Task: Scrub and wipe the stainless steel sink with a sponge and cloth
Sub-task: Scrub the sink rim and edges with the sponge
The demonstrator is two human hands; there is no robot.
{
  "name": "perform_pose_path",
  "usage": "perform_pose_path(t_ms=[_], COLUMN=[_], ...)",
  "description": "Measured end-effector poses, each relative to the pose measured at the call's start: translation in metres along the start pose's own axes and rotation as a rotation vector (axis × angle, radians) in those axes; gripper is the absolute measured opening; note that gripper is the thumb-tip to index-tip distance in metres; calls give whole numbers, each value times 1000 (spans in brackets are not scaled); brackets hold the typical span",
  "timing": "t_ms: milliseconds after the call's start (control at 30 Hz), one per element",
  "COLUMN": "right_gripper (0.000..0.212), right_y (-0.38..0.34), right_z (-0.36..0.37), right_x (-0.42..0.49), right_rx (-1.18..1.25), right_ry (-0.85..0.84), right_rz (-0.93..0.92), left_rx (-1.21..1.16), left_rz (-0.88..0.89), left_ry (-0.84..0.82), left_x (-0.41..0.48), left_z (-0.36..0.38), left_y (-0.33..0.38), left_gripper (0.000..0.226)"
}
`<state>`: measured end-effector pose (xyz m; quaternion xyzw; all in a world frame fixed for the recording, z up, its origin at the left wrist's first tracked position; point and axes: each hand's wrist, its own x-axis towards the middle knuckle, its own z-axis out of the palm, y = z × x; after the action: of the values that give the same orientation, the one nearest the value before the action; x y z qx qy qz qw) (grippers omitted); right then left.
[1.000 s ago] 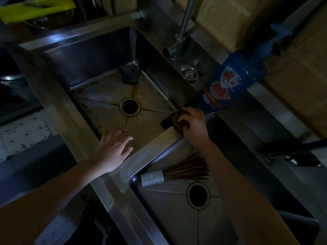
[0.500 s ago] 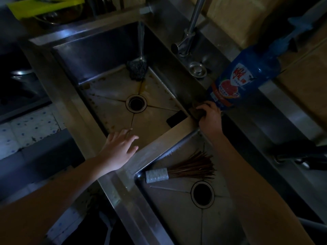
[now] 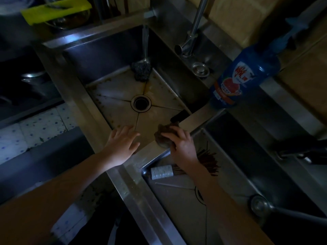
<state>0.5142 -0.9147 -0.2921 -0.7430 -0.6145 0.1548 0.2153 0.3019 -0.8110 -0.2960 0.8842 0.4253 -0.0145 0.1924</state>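
A stainless steel double sink fills the dim view; the far basin (image 3: 113, 101) has a stained floor and a round drain (image 3: 141, 104). My right hand (image 3: 182, 144) is shut on a dark brown sponge (image 3: 161, 136), pressed at the divider rim (image 3: 192, 119) between the two basins. My left hand (image 3: 122, 144) rests open, fingers spread, on the near rim of the far basin. A dark steel-wool scrubber (image 3: 141, 70) lies in the far corner under a thin stream of running water. No cloth is visible.
A blue dish-soap bottle (image 3: 242, 75) stands on the ledge right of the tap (image 3: 192, 30). A bamboo whisk brush (image 3: 177, 169) lies in the near basin. A small dark flat object (image 3: 178, 115) leans inside the far basin by the divider. A yellow-rimmed bowl (image 3: 56, 13) sits behind the sink.
My right hand has slid with the sponge along the divider rim from beside the soap bottle toward me and my left hand. The left hand stays on the rim.
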Motion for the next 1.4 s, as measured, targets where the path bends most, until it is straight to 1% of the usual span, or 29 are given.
perform_pose_path(t_ms=[133,233,333,467,600,667,800,933,1033,1400], right_gripper=[47,43,42,40,39,38,38,36,37,40], right_y=[-14,-7,3,-4,-29,-47,-85,-114,-133,-192], right_z=[5,2,-1,4,13,21,43,60,70,89], right_x=[-6,-3,6,11,4,-3,-15,-20,-24,-18], right_rx=[23,-42,-41,155,219,216,232,253,224,115], right_ry=[-9,-14,-8,31,107,114,178,214,222,268], right_rz=[-45,-36,53,218,313,343,414,532,608,846], left_rx=[-13,-13,-19,-45,-83,-105,-88,-79,-45,-44], left_rz=[-13,-13,-28,-15,23,58,158,224,277,410], left_ry=[-3,-15,-38,-43,-72,-82,-22,-69,-86,-148], left_x=[-3,-5,-8,-10,-6,-2,3,13,23,48], left_z=[-7,-15,-26,-39,-45,-50,-62,-73,-82,-105], left_y=[-5,-14,-25,-41,-63,-75,-100,-126,-142,-192], left_gripper=[37,38,39,39,38,37,35,35,34,33])
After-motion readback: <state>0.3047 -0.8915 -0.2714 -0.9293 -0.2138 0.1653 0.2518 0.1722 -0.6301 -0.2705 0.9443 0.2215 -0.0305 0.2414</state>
